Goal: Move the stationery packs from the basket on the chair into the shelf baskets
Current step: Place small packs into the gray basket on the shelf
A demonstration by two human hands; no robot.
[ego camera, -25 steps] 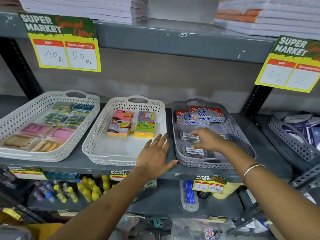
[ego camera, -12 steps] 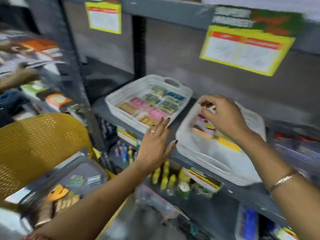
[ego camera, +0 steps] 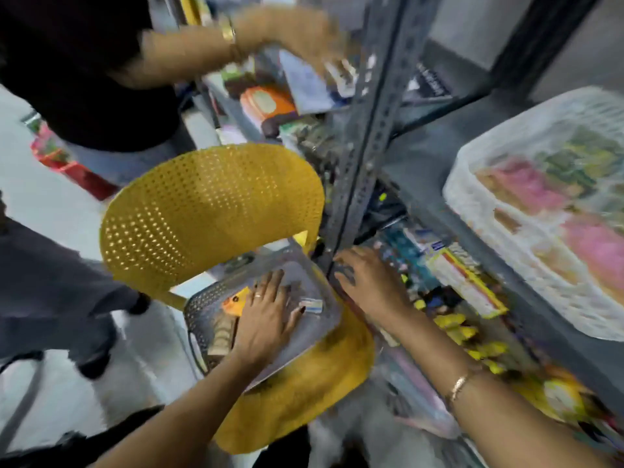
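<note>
1. Head view: our left hand (ego camera: 266, 319) lies flat, fingers spread, grasping nothing, inside the grey basket (ego camera: 202, 309) on the yellow chair (ego camera: 209, 211).
2. Our right hand (ego camera: 368, 282) hovers loose, seemingly empty, beside the basket.
3. Stationery packs (ego camera: 310, 305) lie in it.

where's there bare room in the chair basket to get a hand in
Bare floor shows at the grey basket far end, beyond the left hand, and along its right rim past the small blue-white pack. The left side is crowded: orange pack and tan packs.
</note>
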